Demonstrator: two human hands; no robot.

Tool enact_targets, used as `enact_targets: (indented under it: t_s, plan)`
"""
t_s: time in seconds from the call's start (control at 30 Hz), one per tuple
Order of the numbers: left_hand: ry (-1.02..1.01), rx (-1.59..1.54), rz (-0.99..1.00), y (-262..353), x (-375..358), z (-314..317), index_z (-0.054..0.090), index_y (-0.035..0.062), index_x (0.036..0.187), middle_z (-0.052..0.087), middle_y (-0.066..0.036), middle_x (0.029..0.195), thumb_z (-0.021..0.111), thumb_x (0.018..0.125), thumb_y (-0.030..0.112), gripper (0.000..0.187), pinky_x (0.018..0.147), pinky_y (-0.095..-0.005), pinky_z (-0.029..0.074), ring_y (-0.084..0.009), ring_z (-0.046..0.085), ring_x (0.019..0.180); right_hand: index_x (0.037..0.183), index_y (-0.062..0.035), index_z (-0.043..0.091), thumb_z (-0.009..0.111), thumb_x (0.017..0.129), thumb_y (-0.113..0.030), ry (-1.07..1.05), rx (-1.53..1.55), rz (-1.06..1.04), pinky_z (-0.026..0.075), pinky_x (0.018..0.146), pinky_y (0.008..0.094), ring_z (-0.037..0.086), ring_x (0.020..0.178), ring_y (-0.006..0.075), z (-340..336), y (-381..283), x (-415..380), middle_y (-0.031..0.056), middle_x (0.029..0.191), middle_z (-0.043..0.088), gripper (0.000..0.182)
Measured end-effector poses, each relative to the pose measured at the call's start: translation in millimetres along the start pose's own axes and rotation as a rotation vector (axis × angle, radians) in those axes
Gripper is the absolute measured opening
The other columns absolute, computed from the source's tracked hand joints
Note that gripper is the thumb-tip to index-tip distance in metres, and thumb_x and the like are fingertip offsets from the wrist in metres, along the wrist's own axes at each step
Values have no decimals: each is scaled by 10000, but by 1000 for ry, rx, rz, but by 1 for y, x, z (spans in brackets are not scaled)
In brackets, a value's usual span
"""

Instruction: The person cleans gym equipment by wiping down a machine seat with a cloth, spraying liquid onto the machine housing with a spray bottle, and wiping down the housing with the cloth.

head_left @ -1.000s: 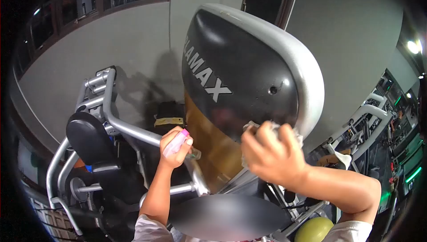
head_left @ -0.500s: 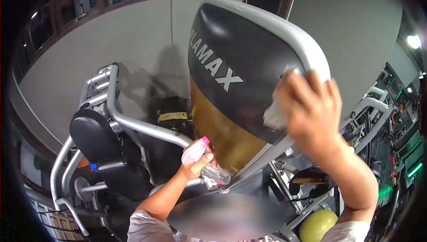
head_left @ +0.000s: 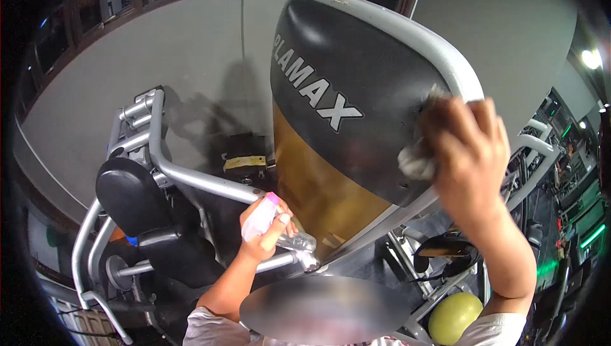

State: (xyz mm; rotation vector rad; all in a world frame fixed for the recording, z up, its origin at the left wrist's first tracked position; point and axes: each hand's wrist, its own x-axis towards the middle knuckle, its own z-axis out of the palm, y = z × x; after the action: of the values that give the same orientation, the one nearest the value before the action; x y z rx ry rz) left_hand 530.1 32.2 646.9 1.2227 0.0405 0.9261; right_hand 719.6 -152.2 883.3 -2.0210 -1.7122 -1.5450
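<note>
My right hand presses a pale crumpled cloth against the right side of a gym machine's black cover, just inside its silver rim. Its fingers are curled over the cloth and slightly blurred. Lower down, my left hand is wrapped round a clear spray bottle with a pinkish-white head and bright pink nozzle. The bottle is tilted, its base toward the machine's gold lower panel. White PLAMAX lettering runs across the black cover.
Left of me stands the machine's black padded seat with silver tube arms. A yellow-green ball lies low at the right, near other gym equipment. A grey wall rises behind the machine.
My right hand and the cloth have shifted right along the cover toward its rim. My left hand with the spray bottle has moved a little left. The view has shifted slightly.
</note>
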Motion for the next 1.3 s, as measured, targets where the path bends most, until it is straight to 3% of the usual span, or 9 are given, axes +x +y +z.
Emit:
enact_targets:
  t_s: [0.17,0.3,0.37,0.5,0.73,0.93,1.03,1.17,1.3]
  plan:
    - [-17,39,-2,-4,-3,1,596,-61,979,628,-116,837,621,961,38,104,613,-330,571,-172,650,631,922,-55,764,677,644,-258,-179,-37,-352,425,720,457,578,994,295,22,-38,-50,59,1107,636,354]
    - [19,116,93,0,-3,-2,589,-63,987,632,-131,855,617,965,41,111,612,-330,570,-178,650,632,820,-93,753,684,624,-227,-30,111,55,441,693,424,556,892,286,4,11,26,39,1050,630,247]
    - [44,111,137,1,1,-3,568,-55,981,611,-137,858,616,961,65,131,620,-354,573,-189,635,616,790,-110,734,681,649,-217,-14,80,-9,450,692,421,536,858,268,10,3,17,31,1054,628,185]
    - [74,147,148,4,2,-9,551,-38,965,594,-134,849,617,961,103,156,632,-375,576,-198,624,604,814,-99,764,678,652,-272,-242,70,-342,426,781,451,548,1027,291,32,-50,-39,45,1138,621,253]
    - [41,255,310,-1,4,-12,583,-70,947,624,-139,841,630,936,-9,77,552,-284,551,-161,651,614,927,-86,764,674,707,-207,-73,66,-9,446,744,390,541,917,254,12,-8,20,9,1049,595,267]
    - [26,379,304,6,3,-12,549,-37,926,582,-142,845,631,959,72,140,589,-344,566,-187,615,598,840,-72,770,667,694,-283,-256,77,-387,439,813,504,554,1037,306,45,-64,-46,58,1165,615,276]
    - [37,319,297,6,4,-15,546,-38,937,586,-144,854,635,962,84,153,594,-348,567,-185,612,592,868,-95,770,669,672,-279,-118,18,-259,428,818,483,555,1045,296,34,-42,-20,52,1214,613,287]
    - [93,263,313,2,10,-22,579,-78,913,613,-135,822,601,950,-13,78,555,-291,549,-163,640,598,853,-109,762,652,698,-259,-28,66,21,425,759,426,534,927,271,15,-11,23,31,1063,603,242]
    - [91,357,287,0,11,-29,536,-50,964,587,-137,831,606,967,80,148,603,-352,567,-175,601,582,907,-95,781,657,694,-285,-194,-70,-306,440,794,482,551,1054,286,37,-57,-36,69,1175,616,311]
